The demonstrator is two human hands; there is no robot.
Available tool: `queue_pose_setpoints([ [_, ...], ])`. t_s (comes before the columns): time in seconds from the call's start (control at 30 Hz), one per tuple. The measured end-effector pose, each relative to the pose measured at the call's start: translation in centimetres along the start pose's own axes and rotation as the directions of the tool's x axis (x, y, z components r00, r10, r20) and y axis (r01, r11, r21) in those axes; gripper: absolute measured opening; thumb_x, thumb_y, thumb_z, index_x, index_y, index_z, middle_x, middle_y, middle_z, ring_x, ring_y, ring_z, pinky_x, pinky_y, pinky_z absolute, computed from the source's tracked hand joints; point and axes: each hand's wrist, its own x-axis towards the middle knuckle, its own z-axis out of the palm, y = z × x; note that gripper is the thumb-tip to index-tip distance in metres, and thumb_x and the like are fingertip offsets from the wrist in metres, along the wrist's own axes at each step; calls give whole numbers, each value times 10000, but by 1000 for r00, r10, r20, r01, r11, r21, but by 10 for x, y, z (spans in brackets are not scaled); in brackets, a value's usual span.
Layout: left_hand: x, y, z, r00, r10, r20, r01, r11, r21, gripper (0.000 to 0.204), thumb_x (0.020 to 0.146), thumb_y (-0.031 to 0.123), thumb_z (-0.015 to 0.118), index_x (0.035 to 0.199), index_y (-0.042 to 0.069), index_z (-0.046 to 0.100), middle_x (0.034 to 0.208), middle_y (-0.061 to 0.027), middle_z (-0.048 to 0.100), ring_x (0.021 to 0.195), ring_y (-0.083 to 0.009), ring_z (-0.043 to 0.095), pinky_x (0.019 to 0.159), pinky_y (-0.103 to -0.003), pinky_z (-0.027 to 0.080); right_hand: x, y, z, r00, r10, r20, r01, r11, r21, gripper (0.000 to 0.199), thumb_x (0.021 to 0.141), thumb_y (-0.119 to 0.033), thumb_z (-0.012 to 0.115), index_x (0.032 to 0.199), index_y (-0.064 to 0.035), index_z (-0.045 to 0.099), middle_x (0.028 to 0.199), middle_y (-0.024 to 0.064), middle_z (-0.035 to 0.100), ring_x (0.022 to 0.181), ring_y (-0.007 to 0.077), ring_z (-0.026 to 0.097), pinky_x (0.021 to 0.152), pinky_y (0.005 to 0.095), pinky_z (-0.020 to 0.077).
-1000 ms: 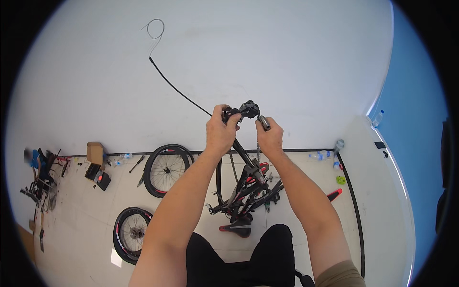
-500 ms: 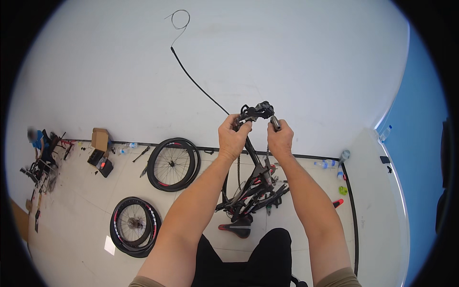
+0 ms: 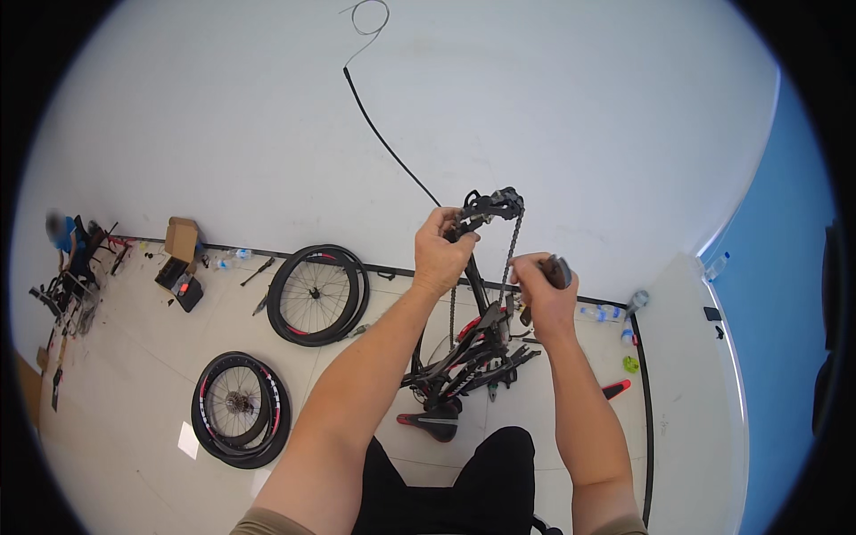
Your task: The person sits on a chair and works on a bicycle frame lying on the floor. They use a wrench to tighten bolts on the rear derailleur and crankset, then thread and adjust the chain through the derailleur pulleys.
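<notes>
A black rear derailleur [image 3: 496, 206] is up at chest height, gripped at its left end by the fingers and thumb of my left hand [image 3: 440, 259]. From its right side a bicycle chain [image 3: 513, 242] hangs down towards the black bike frame [image 3: 477, 348] below. Black cable housing [image 3: 383, 141] runs up and left from behind my left hand, with a bare wire coiled at its end. My right hand [image 3: 546, 299], lower and to the right, is closed around a dark metal hand tool [image 3: 558, 272] whose exact kind I cannot make out. Its fingertips are close to the chain; contact is unclear.
Two wheels with tyres, one farther [image 3: 317, 294] and one nearer [image 3: 241, 408], lie on the floor at left. A saddle [image 3: 433, 421] is below the frame. An open cardboard box [image 3: 183, 239], a person [image 3: 69, 245], and bottles [image 3: 602, 313] are along the wall.
My right hand has dropped away from the derailleur and turned, with the tool still in it. My left hand and the derailleur have shifted slightly right in the view.
</notes>
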Motion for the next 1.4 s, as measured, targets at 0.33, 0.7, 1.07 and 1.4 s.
queue_pose_setpoints([
  [0.33,0,4,-4,995,-61,81,67,996,-66,338,825,-64,596,1161,-34,574,992,-109,692,868,-152,684,701,-271,508,-10,-4,11,910,-140,390,219,961,-167,201,882,-184,739,805,-18,655,648,-40,565,585,41,449,532,234,353],
  [0.7,-23,-8,-20,992,59,-110,-60,998,-3,242,867,-5,676,1104,-26,634,1000,-113,709,872,-149,679,816,-278,542,-11,25,28,949,-244,198,248,969,1,143,850,6,508,840,15,651,642,-39,525,569,28,397,517,226,323],
  [1.07,-19,13,-50,991,-111,-79,108,993,-40,171,894,63,699,1052,-1,697,805,-29,664,682,-81,561,621,-244,468,-13,26,29,963,-198,183,210,977,-45,143,808,3,490,785,27,629,728,15,615,647,57,471,596,235,387],
  [1.4,-24,0,-60,968,-231,94,240,965,-103,319,917,3,626,1236,9,632,935,-30,659,830,-88,583,716,-235,463,-13,29,30,953,-263,150,269,963,-16,140,831,4,497,790,20,630,608,-33,516,534,35,410,491,227,322],
])
